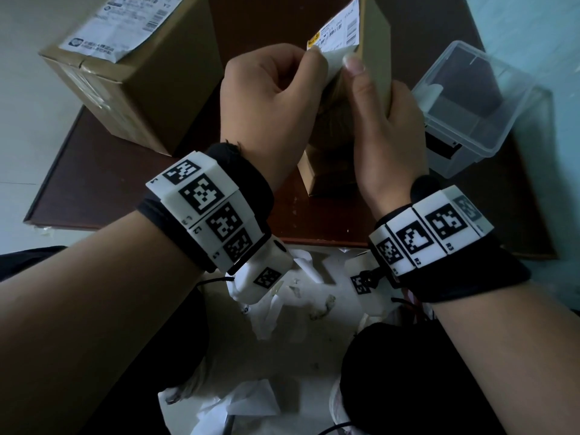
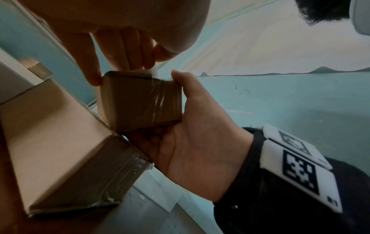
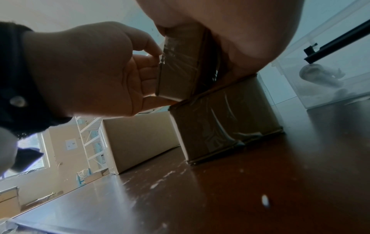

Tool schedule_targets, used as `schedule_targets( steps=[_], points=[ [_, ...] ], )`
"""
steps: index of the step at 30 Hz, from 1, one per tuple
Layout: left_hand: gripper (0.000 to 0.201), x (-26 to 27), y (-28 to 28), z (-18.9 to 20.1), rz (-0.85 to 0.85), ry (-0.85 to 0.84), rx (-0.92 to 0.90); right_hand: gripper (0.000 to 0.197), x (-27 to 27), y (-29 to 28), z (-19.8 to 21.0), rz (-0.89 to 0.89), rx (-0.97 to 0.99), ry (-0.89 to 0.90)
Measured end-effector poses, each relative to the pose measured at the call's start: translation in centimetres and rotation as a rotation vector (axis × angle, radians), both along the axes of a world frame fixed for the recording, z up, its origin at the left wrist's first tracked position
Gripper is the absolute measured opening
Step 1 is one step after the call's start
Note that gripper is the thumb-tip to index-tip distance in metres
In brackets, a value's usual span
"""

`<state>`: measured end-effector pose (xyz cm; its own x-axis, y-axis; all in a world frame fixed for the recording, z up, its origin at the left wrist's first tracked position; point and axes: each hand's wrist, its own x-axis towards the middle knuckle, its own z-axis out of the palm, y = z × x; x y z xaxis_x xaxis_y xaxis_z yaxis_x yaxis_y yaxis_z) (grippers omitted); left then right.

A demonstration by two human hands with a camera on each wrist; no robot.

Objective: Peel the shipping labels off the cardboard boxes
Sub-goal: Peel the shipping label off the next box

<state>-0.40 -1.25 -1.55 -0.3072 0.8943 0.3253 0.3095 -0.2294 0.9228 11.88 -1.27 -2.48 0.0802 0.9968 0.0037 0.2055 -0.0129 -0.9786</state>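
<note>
My right hand grips a small cardboard box held on end above the table, its thumb lying on the box's near top edge. A white shipping label covers the box's upper face, and its near corner is lifted. My left hand pinches that lifted corner between thumb and fingers. In the left wrist view the left fingers pull a white strip of label up from the taped box. The right wrist view shows the same box between both hands.
A second brown box lies on the dark wooden table just under the held one. A larger box with its own label stands at the left. A clear plastic container sits at the right. Torn paper scraps litter the floor.
</note>
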Motion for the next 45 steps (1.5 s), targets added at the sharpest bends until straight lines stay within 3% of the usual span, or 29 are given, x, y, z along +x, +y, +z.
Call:
schedule_targets(
  steps=[45],
  points=[
    [0.039, 0.38, -0.26, -0.28, 0.026, 0.015, 0.020, 0.039, 0.09, 0.00, -0.13, -0.010, -0.009, 0.031]
  ],
)
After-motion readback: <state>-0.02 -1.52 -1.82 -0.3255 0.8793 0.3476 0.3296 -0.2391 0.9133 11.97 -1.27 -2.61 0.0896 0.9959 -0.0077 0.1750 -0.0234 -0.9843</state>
